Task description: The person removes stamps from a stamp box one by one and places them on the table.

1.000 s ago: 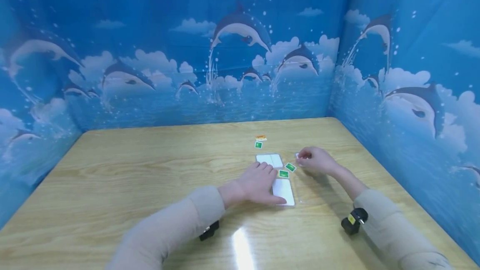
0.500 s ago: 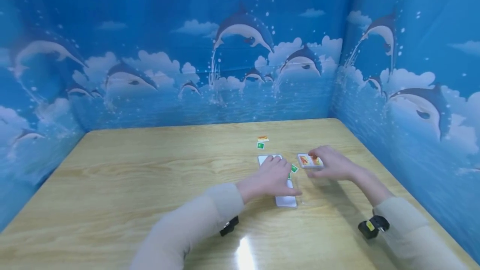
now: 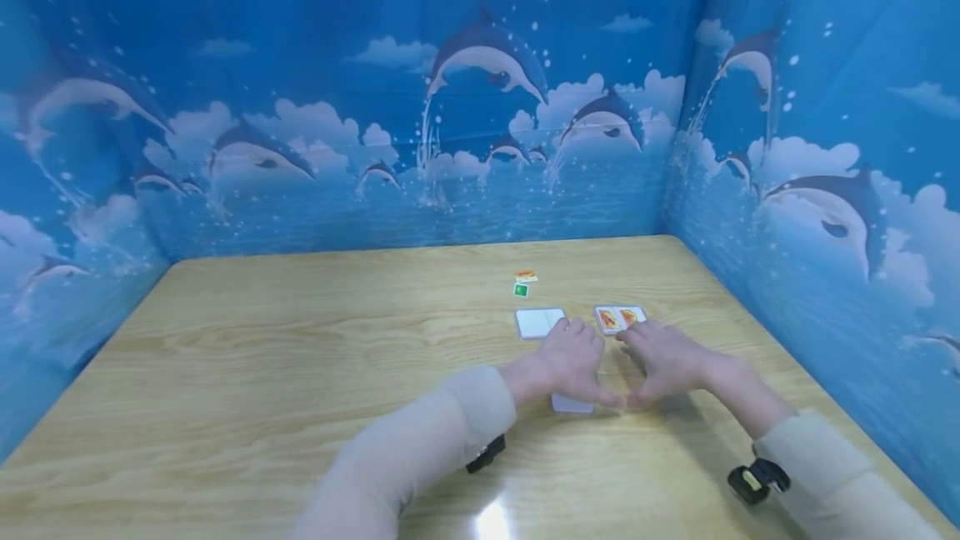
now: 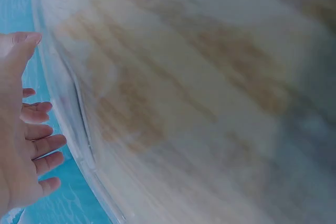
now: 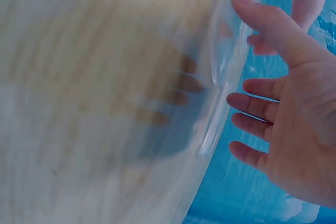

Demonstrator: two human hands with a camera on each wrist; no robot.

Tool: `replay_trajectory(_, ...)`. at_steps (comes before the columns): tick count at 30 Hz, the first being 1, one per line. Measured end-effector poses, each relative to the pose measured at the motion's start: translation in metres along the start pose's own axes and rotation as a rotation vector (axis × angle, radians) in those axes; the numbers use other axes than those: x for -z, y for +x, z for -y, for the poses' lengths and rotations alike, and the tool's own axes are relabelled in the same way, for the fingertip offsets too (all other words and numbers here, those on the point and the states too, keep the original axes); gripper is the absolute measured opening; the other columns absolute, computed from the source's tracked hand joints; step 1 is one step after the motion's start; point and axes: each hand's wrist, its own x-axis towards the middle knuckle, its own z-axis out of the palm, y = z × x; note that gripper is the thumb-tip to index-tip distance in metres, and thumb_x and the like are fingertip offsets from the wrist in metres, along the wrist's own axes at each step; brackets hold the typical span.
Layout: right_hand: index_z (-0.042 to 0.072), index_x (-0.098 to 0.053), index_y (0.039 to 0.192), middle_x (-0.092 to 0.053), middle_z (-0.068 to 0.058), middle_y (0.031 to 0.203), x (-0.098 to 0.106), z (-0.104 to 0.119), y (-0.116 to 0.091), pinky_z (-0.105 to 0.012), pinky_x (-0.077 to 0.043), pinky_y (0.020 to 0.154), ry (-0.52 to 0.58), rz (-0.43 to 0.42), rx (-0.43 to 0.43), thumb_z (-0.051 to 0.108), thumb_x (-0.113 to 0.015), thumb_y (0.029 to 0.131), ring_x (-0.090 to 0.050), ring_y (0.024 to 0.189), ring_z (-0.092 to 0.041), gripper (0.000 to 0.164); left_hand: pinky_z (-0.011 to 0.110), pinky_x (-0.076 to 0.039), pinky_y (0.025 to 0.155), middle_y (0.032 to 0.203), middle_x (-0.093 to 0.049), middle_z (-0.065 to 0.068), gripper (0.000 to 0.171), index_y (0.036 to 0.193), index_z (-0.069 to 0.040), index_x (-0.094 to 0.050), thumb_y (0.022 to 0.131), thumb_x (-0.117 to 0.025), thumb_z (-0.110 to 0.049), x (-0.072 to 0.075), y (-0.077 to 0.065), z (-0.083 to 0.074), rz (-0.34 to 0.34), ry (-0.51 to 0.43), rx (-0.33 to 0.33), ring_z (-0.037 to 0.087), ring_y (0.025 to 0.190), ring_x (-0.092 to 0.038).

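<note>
My left hand hovers or rests over a white card, its thumb reaching right and its fingers spread. Close on its right is my right hand, the two thumb tips nearly meeting. The right fingertips are beside a flat card stack with orange pictures. Another white card stack with a dividing line lies beyond the left fingers. In the right wrist view a clear plastic thing shows near the right thumb; its kind cannot be made out. Neither hand visibly holds anything.
Farther back lie a small green card and an orange-and-white card. The wooden table meets a blue dolphin-print curtain at the back and sides.
The left hand has slid right, covering the small green cards near the white card. The right hand has let go of the orange picture stack and come nearer, its thumb toward the left thumb.
</note>
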Motion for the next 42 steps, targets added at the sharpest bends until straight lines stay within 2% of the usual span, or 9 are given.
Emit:
replay_trajectory(5, -0.004, -0.044, 0.129, -0.049, -0.019, 0.125, -0.002, 0.005, -0.001, -0.060, -0.037, 0.088, -0.009, 0.026, 0.012, 0.051, -0.076, 0.061, -0.042, 0.116, -0.040, 0.093, 0.031, -0.031, 0.094, 0.114, -0.052, -0.003, 0.088, 0.121, -0.014, -0.054, 0.070, -0.039, -0.084, -0.004, 0.000, -0.002, 0.010, 0.023, -0.009, 0.013, 0.104, -0.042)
replay_trajectory(12, -0.007, -0.045, 0.126, -0.047, -0.023, 0.127, -0.005, 0.005, -0.002, -0.062, -0.034, 0.091, -0.006, 0.086, 0.016, 0.051, -0.075, 0.063, -0.041, 0.118, -0.042, 0.091, 0.036, -0.023, 0.106, 0.124, -0.050, -0.001, 0.088, 0.126, -0.014, -0.051, 0.071, -0.040, -0.083, -0.008, 0.002, -0.003, 0.029, 0.028, -0.024, 0.016, 0.118, -0.039)
replay_trajectory(22, -0.001, -0.053, 0.117, -0.054, -0.012, 0.114, -0.007, 0.003, 0.000, -0.051, -0.042, 0.088, -0.019, 0.002, 0.093, 0.046, -0.077, 0.062, -0.050, 0.106, -0.032, 0.077, 0.035, -0.024, 0.105, 0.124, -0.050, -0.002, 0.085, 0.126, -0.015, -0.052, 0.073, -0.041, -0.081, -0.007, 0.002, -0.006, 0.028, 0.044, -0.040, 0.014, 0.116, -0.041)
replay_trajectory(26, -0.002, -0.052, 0.119, -0.054, -0.013, 0.116, -0.005, 0.003, -0.001, -0.050, -0.042, 0.088, -0.026, -0.024, 0.101, 0.047, -0.078, 0.061, -0.050, 0.107, -0.032, 0.081, 0.035, -0.024, 0.105, 0.128, -0.049, -0.001, 0.087, 0.129, -0.015, -0.050, 0.073, -0.040, -0.081, -0.005, 0.003, -0.005, 0.026, 0.058, -0.031, 0.015, 0.119, -0.039)
replay_trajectory(34, -0.004, -0.050, 0.124, -0.053, -0.013, 0.118, 0.000, 0.006, 0.004, -0.051, -0.041, 0.090, -0.050, -0.108, 0.142, 0.039, -0.078, 0.058, -0.048, 0.110, -0.031, 0.084, 0.035, -0.026, 0.103, 0.130, -0.046, 0.001, 0.099, 0.137, -0.012, -0.042, 0.069, -0.043, -0.083, 0.001, 0.001, 0.004, 0.014, 0.034, 0.008, 0.017, 0.117, -0.037)
replay_trajectory(38, -0.004, -0.047, 0.127, -0.051, -0.015, 0.120, 0.004, 0.013, 0.007, -0.053, -0.041, 0.088, -0.087, -0.136, 0.124, 0.040, -0.077, 0.058, -0.046, 0.111, -0.033, 0.087, 0.038, -0.021, 0.107, 0.132, -0.044, 0.002, 0.098, 0.136, -0.011, -0.044, 0.068, -0.048, -0.082, 0.004, -0.001, 0.010, -0.018, 0.050, 0.013, 0.019, 0.122, -0.036)
replay_trajectory(42, -0.005, -0.046, 0.126, -0.047, -0.016, 0.116, 0.005, 0.022, 0.009, -0.056, -0.040, 0.085, -0.170, -0.142, 0.079, 0.048, -0.077, 0.057, -0.043, 0.111, -0.034, 0.093, 0.038, -0.022, 0.106, 0.128, -0.046, 0.002, 0.095, 0.129, -0.011, -0.050, 0.066, -0.050, -0.081, 0.004, -0.005, 0.014, -0.058, 0.071, 0.007, 0.019, 0.119, -0.037)
